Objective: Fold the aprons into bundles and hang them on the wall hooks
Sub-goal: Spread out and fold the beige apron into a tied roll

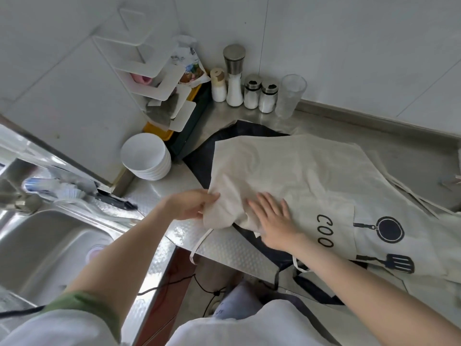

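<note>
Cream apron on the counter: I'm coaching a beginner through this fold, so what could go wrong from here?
1. The cream apron lies on a dark apron; if the left hand pulls its pinched edge over, the lower cloth may drag along.
2. A tie strap dangles over the counter edge and could snag or stay out of the bundle.
3. The stack of white bowls sits close to the lifted corner; a wide swing might knock it.

Cream apron (pixel 287 168) matt cloth; counter (pixel 224 245) embossed steel; bowls (pixel 146 156) glossy white.
</note>
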A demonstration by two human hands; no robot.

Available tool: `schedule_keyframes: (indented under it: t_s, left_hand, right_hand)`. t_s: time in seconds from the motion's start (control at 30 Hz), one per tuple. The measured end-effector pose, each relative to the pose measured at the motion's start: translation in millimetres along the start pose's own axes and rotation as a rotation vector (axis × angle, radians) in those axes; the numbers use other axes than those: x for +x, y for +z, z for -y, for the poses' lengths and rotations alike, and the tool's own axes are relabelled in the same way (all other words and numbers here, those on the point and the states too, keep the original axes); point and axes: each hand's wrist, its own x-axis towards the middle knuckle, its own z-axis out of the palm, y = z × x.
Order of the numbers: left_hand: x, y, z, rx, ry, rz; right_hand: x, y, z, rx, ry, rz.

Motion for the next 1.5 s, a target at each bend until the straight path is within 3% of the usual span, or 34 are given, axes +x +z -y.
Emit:
schedule_keyframes:
  t_s: [0.1,0.23,0.33,0.6,0.87,1.0,1.07,1.2,1.27,1.4,1.5]
  left_hand:
    - [-4,4,3,-0.084,0.071,0.071]
    - [-11,9,10,0.165,-0.016,0.226]
    - [-15,11,12,0.281,-0.055,0.208]
    - [-9,31,8,-0.106,0.042,-0.053]
    - [-8,43,-7,-0.177,-0.025,0.028]
    - [-8,59,-20,-0.301,0.105,0.035]
    - [-9,64,-28,-0.398,0.188,-0.033]
    - [-17,39,-33,-0.233,0.171,-0.057]
    - [-19,16,-26,-0.082,0.09,-0.109]
    - [-13,-16,-3,0.136,-0.025,-0.217]
    - [-11,-29,13,0.294,-0.18,-0.167]
  right_hand:
    - [-1,-3,-4,0.155,0.05,-0.018]
    - [-1,-6,-10,0.277,0.059,-0.029]
    - [-4,-8,-15,0.374,0.065,-0.028]
    - [-11,-31,-19,0.716,0.084,-0.129]
    - [-8,-46,-33,1.191,0.091,-0.247]
    - [-8,-55,-33,1.382,0.101,-0.286]
    - [-11,-54,-34,1.316,0.083,-0.294]
    - [-27,-57,-48,0.563,0.043,-0.192]
    - [-35,-58,-49,0.368,-0.019,-0.137]
    - [-32,-50,-40,0.27,-0.131,0.128]
    - [-32,-47,-46,0.449,-0.053,0.328]
